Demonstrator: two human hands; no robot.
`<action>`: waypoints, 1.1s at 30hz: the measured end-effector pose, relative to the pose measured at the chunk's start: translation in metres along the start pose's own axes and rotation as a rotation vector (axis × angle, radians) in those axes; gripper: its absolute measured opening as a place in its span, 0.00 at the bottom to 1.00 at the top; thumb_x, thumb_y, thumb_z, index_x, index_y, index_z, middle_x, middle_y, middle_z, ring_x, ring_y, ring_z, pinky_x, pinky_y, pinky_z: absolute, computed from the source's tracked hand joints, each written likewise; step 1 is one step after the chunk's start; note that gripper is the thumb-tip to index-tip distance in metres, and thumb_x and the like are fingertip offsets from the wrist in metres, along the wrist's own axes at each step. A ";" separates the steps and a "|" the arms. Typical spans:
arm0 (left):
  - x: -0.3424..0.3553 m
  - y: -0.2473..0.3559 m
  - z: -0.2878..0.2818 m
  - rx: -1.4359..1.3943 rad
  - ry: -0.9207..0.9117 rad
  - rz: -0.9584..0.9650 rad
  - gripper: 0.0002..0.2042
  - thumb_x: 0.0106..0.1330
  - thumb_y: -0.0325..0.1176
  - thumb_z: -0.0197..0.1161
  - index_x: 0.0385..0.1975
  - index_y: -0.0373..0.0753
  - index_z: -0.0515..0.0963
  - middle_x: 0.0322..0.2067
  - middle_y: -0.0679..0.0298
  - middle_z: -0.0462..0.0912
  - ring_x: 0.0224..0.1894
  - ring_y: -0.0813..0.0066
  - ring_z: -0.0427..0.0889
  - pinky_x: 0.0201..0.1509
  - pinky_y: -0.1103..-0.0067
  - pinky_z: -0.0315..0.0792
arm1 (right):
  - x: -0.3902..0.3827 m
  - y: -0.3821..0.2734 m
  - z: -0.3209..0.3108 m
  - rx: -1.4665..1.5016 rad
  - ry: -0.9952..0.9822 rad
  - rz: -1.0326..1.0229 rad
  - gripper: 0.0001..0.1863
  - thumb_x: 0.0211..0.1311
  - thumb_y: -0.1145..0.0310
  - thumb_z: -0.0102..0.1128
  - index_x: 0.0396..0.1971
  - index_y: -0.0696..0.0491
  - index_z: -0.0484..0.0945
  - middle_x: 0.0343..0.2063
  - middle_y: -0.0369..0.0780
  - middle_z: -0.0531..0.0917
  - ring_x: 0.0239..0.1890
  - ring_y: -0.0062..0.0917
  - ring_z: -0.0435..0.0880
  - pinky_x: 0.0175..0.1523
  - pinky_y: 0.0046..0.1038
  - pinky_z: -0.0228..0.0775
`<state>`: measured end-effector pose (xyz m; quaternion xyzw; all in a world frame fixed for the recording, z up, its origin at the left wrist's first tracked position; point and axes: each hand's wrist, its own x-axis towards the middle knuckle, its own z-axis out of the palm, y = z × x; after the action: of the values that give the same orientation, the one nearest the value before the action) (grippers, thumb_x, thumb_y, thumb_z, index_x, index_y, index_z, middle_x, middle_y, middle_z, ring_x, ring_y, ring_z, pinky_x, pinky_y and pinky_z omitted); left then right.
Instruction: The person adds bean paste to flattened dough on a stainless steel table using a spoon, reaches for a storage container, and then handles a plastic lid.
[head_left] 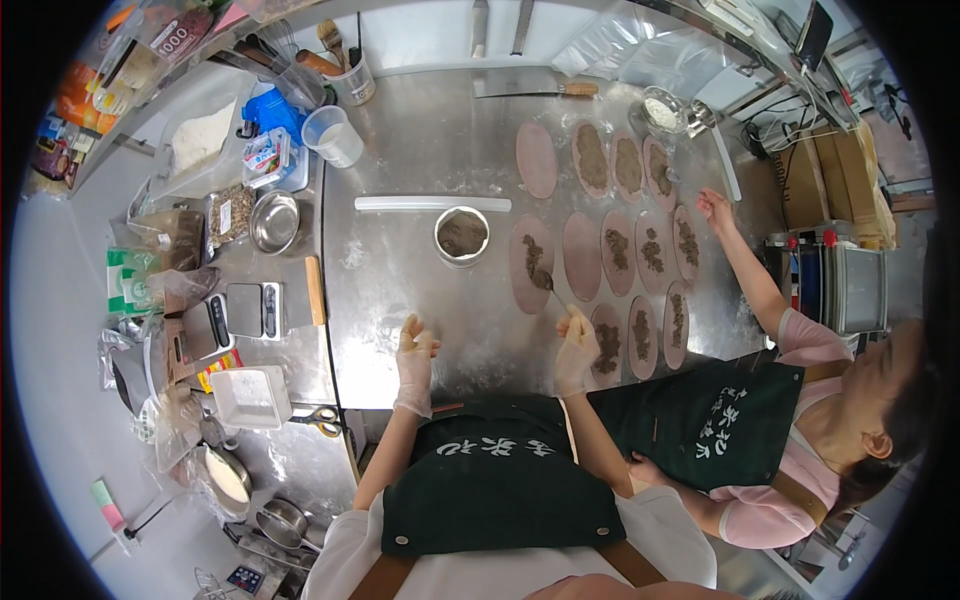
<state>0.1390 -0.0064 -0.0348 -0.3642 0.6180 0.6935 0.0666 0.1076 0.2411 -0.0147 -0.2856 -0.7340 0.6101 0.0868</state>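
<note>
Flour-dusted steel worktop spreads before me, with a kitchen scale off to its left. My gloved left hand has fingers loosely curled, apparently holding nothing, short of a tub of brown filling. Next, a pink dough oval lies with its long axis running away from me; it looks soft and easily torn, best supported from underneath. A spoon, probably light and stiff, points its bowl away and leftward over that oval. My gloved right hand pinches its handle's end, the sensible hold. Farther right is a co-worker's hand.
</note>
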 end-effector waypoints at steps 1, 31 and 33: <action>-0.001 0.000 0.000 0.000 0.001 0.000 0.25 0.66 0.29 0.54 0.64 0.39 0.60 0.55 0.55 0.70 0.32 0.80 0.77 0.36 0.84 0.71 | -0.002 -0.002 0.001 0.015 0.011 -0.011 0.14 0.69 0.73 0.45 0.46 0.61 0.78 0.28 0.35 0.80 0.29 0.16 0.75 0.38 0.18 0.68; -0.003 0.011 0.004 0.055 0.007 -0.023 0.24 0.67 0.31 0.52 0.62 0.36 0.61 0.53 0.56 0.72 0.36 0.78 0.77 0.39 0.82 0.71 | 0.071 -0.035 0.028 0.438 0.175 0.124 0.14 0.70 0.70 0.43 0.43 0.61 0.77 0.27 0.35 0.79 0.27 0.18 0.74 0.37 0.20 0.68; 0.007 0.016 0.004 0.079 -0.007 0.039 0.23 0.68 0.32 0.52 0.62 0.37 0.62 0.50 0.58 0.74 0.37 0.76 0.78 0.40 0.81 0.72 | 0.065 -0.069 0.025 0.467 0.175 0.143 0.14 0.70 0.69 0.43 0.42 0.60 0.77 0.25 0.36 0.78 0.24 0.17 0.73 0.34 0.19 0.66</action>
<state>0.1234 -0.0094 -0.0266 -0.3467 0.6515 0.6712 0.0697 0.0207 0.2471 0.0302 -0.3606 -0.5407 0.7406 0.1706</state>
